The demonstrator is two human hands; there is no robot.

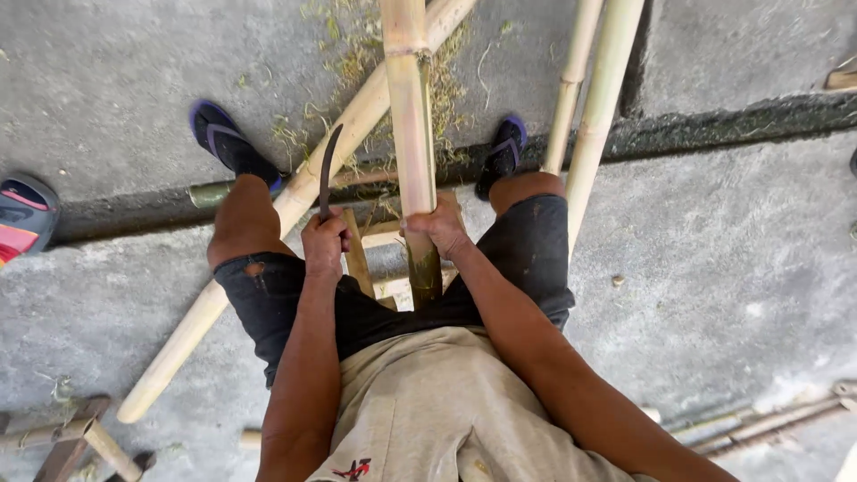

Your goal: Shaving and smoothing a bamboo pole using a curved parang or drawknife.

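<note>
I sit with my legs apart on a low wooden stool (379, 236). My right hand (437, 225) grips a thick pale bamboo pole (409, 107) that runs straight away from me between my knees. My left hand (323, 243) holds a curved dark knife (327, 165), blade pointing up and away, just left of that pole. A second long bamboo pole (268, 232) lies slanted under my left leg, crossing beneath the held pole.
Two thinner bamboo poles (594, 98) lean at the right past my right knee. Green shavings (339, 54) litter the concrete ahead. A sandal (25, 214) lies at the far left, wooden pieces (80, 442) at bottom left, thin sticks (768, 419) at bottom right.
</note>
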